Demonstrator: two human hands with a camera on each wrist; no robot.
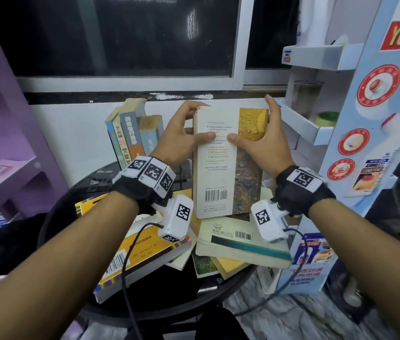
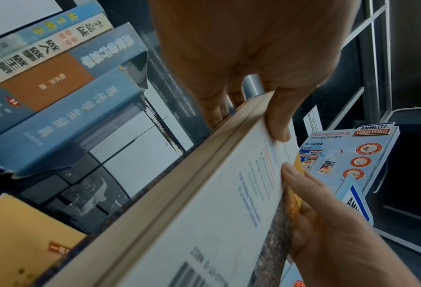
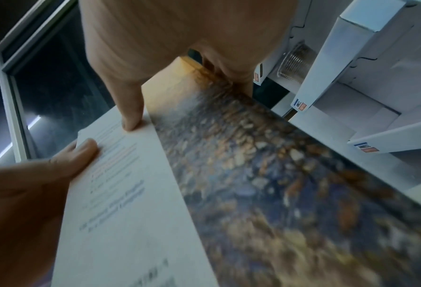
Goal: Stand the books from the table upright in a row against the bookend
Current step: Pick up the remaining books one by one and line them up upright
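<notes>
A paperback [image 1: 228, 163] with a white back cover, a barcode and a painted strip is held upright in the air, above the pile on the round black table [image 1: 54, 217]. My left hand [image 1: 181, 133] grips its left edge, thumb on the cover and fingers behind. My right hand [image 1: 262, 138] grips the right edge the same way. In the left wrist view the paperback's [image 2: 204, 223] page edge runs under my left thumb [image 2: 278, 126]. Several books [image 1: 132, 133] stand leaning at the back left, spines out [image 2: 57, 87]. I cannot make out the bookend.
On the table lie a yellow book [image 1: 145, 256] with a coloured border, a cream and teal book [image 1: 240, 244] and others under them. A purple shelf unit [image 1: 2, 143] stands at the left. A blue and white display stand [image 1: 378, 119] with white trays [image 1: 311, 123] stands close at the right.
</notes>
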